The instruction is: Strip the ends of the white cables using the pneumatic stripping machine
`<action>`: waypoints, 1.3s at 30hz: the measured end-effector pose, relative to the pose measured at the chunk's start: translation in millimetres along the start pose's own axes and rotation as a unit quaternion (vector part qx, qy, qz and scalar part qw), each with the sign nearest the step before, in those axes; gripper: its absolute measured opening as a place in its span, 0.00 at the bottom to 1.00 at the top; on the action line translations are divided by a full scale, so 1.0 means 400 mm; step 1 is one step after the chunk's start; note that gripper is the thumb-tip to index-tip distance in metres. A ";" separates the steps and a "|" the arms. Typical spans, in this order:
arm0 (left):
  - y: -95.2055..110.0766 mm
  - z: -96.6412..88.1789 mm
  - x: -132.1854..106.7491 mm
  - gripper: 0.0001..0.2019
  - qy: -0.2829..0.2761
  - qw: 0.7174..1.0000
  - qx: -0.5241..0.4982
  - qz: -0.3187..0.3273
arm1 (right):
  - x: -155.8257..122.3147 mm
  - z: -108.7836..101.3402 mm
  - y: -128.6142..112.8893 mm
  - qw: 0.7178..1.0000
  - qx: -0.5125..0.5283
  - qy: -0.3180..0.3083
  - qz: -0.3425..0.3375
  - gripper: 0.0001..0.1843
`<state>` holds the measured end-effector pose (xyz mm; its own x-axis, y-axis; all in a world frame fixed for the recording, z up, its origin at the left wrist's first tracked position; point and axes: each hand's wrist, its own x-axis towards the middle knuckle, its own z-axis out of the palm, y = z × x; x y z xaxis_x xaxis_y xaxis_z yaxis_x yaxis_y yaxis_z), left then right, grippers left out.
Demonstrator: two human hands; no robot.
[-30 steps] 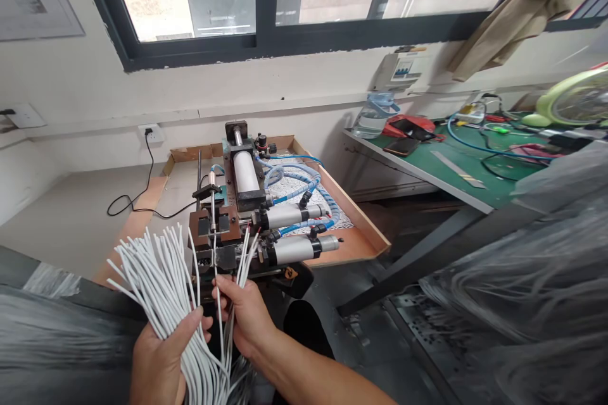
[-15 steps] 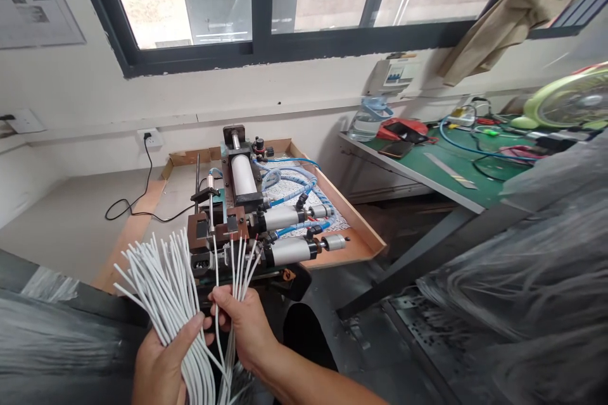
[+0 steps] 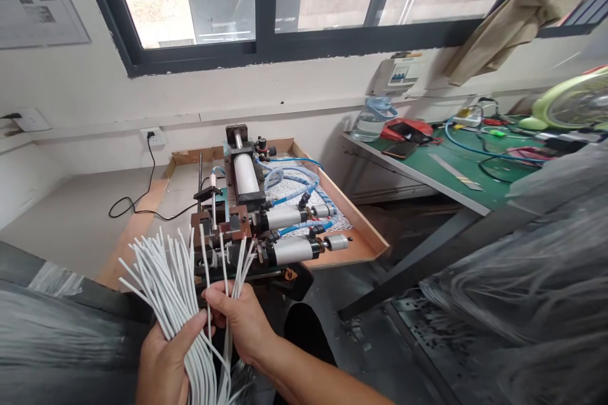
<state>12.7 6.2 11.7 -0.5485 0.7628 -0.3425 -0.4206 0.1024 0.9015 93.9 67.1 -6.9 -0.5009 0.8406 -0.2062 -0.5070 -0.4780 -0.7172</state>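
A thick bundle of white cables [image 3: 164, 281] fans upward from my left hand [image 3: 168, 354], which is closed around it with the thumb across the front. My right hand [image 3: 240, 316] pinches a single white cable [image 3: 206, 259] between thumb and forefinger. Several more white cables [image 3: 241, 272] stand up from the same hand, some with reddish tips. Just beyond both hands is a pneumatic machine [image 3: 244, 183] with silver cylinders, brown jaw blocks [image 3: 240, 220] and blue air hoses. The upper ends of the cables stand in front of its jaws.
The machine sits in a low wooden tray [image 3: 356, 212]. On the right, a green table [image 3: 427, 171] carries a water jug [image 3: 373, 120], a red bag, a ruler and a fan [image 3: 579, 101]. Plastic-wrapped cable bundles [image 3: 546, 285] hang at the right. A black cord [image 3: 152, 168] runs to the wall socket.
My right thumb and forefinger have shifted slightly left and now pinch a cable nearer the bundle. The cable pinched before now stands farther right. The view has shifted a little.
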 end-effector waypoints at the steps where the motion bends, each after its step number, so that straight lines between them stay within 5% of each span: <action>1: 0.000 -0.001 0.000 0.14 0.004 1.000 -0.001 -0.001 | -0.005 -0.001 0.002 0.999 -0.001 0.020 -0.026 0.12; 11: -0.001 0.003 0.005 0.14 0.057 0.998 0.021 -0.017 | -0.005 -0.018 -0.004 0.997 0.002 0.076 0.010 0.10; 17: -0.002 0.007 0.001 0.13 0.048 0.999 0.023 -0.010 | 0.010 -0.005 -0.007 0.996 0.016 -0.032 0.078 0.13; 24: 0.005 0.012 0.003 0.12 0.043 0.999 -0.011 -0.024 | -0.017 -0.008 0.003 0.998 0.002 0.042 -0.040 0.13; 33: 0.010 0.013 -0.008 0.13 0.073 0.997 0.008 -0.017 | 0.006 -0.007 -0.015 0.995 0.018 0.096 0.018 0.08; 39: 0.000 0.007 0.000 0.13 0.064 0.998 0.011 -0.024 | 0.000 -0.001 -0.016 0.998 0.039 0.029 0.039 0.12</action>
<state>14.7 8.2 12.5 -0.6159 0.6698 -0.4148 -0.4338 0.1511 0.8882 97.5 70.4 -2.7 -0.5003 0.8127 -0.2986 -0.5233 -0.5585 -0.6436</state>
